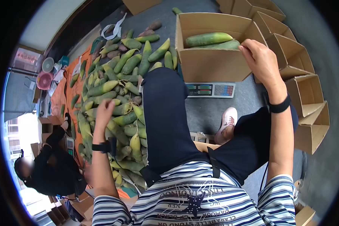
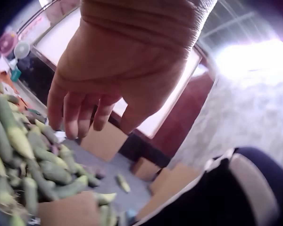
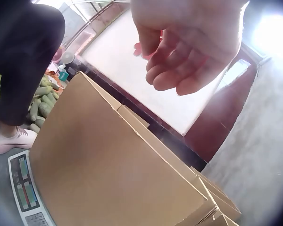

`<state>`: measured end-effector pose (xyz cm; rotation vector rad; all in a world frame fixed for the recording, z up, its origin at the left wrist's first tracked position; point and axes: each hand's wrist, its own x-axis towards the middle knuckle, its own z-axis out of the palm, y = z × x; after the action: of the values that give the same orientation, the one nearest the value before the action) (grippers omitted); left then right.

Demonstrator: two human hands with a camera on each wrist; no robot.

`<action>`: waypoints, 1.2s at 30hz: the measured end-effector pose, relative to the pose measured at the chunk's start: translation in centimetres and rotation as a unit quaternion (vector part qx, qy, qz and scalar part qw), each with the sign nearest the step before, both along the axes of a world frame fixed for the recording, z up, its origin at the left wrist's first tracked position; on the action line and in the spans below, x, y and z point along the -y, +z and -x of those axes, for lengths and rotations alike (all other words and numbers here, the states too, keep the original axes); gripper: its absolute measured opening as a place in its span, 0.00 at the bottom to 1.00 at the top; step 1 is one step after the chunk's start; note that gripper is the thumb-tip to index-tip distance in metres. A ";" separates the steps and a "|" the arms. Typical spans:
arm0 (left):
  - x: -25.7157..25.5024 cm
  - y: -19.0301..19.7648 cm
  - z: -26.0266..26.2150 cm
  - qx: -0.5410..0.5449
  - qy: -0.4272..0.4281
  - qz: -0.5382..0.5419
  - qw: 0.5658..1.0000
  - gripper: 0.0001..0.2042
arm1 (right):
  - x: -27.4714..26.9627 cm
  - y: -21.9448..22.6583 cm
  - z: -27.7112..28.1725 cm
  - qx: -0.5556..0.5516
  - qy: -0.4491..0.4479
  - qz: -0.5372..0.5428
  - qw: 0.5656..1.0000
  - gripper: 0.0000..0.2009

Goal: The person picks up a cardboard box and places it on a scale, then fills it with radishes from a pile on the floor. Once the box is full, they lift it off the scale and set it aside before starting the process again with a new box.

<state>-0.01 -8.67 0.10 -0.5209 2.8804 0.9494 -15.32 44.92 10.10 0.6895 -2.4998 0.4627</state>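
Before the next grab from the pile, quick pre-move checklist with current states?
1. Left hand free, fingers loose over the heap of long green gourds: ok.
2. Right hand holds nothing, above the open brown cardboard box: ok.
3. Box sits on the flat digital scale: ok.
4. Room left in box, two gourds showing: ok.
5. Scale reading: cannot tell.

Scale (image 1: 210, 90) half hidden under box (image 1: 211, 64)

left hand (image 1: 104, 109) lowered, right hand (image 1: 260, 60) raised, empty
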 end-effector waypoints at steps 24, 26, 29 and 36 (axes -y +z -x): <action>-3.7 -18.8 -5.9 0.064 0.099 0.066 0.991 0.22 | 1.2 0.3 0.1 0.089 -0.030 -0.029 0.995 0.07; -3.1 -21.0 -4.4 0.106 0.150 0.035 0.982 0.29 | 1.2 0.4 0.2 0.087 -0.031 -0.029 0.995 0.07; -3.4 -21.8 -2.4 0.177 0.178 0.038 0.967 0.33 | 1.5 0.5 0.0 0.098 -0.035 -0.029 0.994 0.06; -3.0 -23.5 -0.8 0.220 0.228 0.022 0.948 0.37 | 2.0 0.7 -0.1 0.095 -0.037 -0.053 0.993 0.05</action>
<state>0.84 -5.64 -23.38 -1.2627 2.4198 0.6899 -15.22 42.96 10.79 0.6141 -2.7355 0.3876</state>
